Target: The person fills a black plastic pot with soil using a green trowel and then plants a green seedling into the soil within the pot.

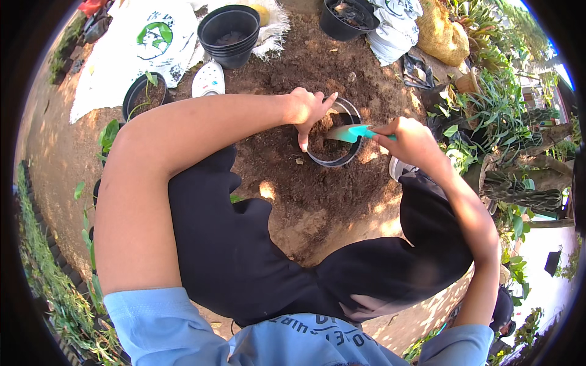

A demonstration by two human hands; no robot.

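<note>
A round dark pot [334, 163] with a pale, shiny rim sits on loose soil between my feet, with brown soil inside it. Against the left side of its rim, my left hand [312, 114] grips it, thumb toward me and fingers toward the far edge. My right hand [410, 141] is closed round the handle of a turquoise hand trowel [353, 132]. The trowel reaches in over the pot's right rim, and its soil-smeared blade tip points left, at the soil inside. Whether the tip is sunk in the soil I cannot tell.
Dark loose soil [274, 152] spreads round the pot. Stacked black pots [229, 36], a white sack [137, 49] and a potted plant [145, 97] stand at the far left. Farther back are another black pot [348, 21] and a tan sack [441, 36]. Plants [510, 110] line the right.
</note>
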